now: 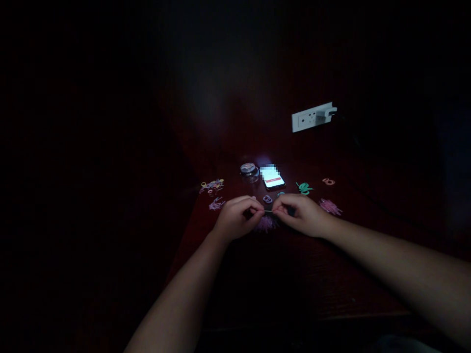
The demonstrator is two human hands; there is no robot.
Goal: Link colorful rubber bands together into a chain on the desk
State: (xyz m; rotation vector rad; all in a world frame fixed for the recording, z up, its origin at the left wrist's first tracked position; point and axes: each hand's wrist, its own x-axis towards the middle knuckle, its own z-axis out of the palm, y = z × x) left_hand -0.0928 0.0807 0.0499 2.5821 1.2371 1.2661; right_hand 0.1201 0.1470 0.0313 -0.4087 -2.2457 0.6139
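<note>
Closest to us, our left forearm (176, 304) and right forearm (397, 269) reach in from seven and four o'clock over the dark reddish tabletop (294, 289). Our left hand (237, 218) and right hand (307, 215) face each other, nearly meeting. Taking the space between them as our clock's centre, we find the wall socket (312, 117) at one, the lit phone (274, 180) at twelve and the lidded jar (250, 173) at eleven. Around us lie little heaps: mixed colours (212, 186) towards ten, lilac pieces (216, 204) at nine, pink pieces (330, 207) at three, purple pieces (266, 224) at six. Smaller clusters too: green bands (304, 188) and orange bands (328, 181) at two, purple rings (267, 199) at twelve. And the slightest thing of all, dead centre: a thin pale strand (268, 211), bridging both sets of fingertips! Loop or single thread, we can't tell. To manage this well, we'd say pull evenly, pinch lightly and use the phone's glow in this gloom. As for the grip, each hand is curled, thumb and forefinger pressed together on one end of the strand; our other fingers seem loosely bent.
</note>
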